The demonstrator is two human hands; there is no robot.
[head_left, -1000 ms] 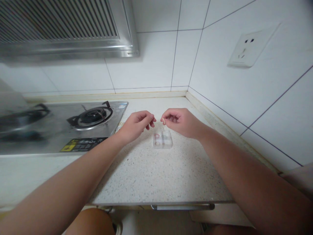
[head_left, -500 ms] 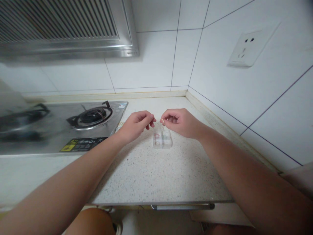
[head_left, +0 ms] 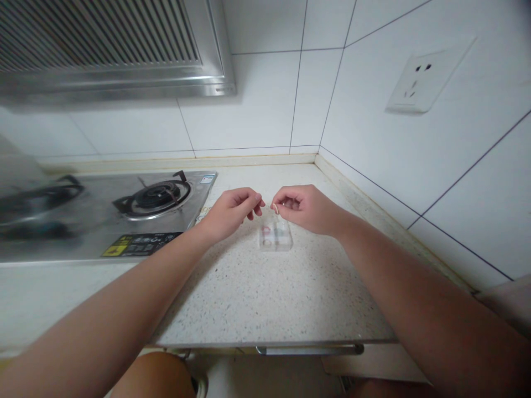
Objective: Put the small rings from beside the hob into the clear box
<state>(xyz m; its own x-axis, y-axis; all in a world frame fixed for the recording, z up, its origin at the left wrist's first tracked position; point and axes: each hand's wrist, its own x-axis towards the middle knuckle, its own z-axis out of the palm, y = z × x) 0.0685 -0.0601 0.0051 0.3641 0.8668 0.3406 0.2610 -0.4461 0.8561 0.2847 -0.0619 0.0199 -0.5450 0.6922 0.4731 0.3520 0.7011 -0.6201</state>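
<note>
Both of my hands hover over a speckled countertop (head_left: 265,293), fingertips almost meeting. My left hand (head_left: 232,210) is closed in a pinch; what it holds is too small to make out. My right hand (head_left: 305,207) is also pinched, with a tiny pale piece (head_left: 275,208) showing at its fingertips. Just below and between the hands a small clear plastic box (head_left: 275,236) lies on the counter, with small reddish items inside.
A steel gas hob (head_left: 103,215) with a black burner (head_left: 155,196) takes up the left of the counter. A range hood (head_left: 112,50) hangs above it. White tiled walls meet in the corner; a wall socket (head_left: 417,83) is on the right. A drawer handle (head_left: 309,350) runs under the counter edge.
</note>
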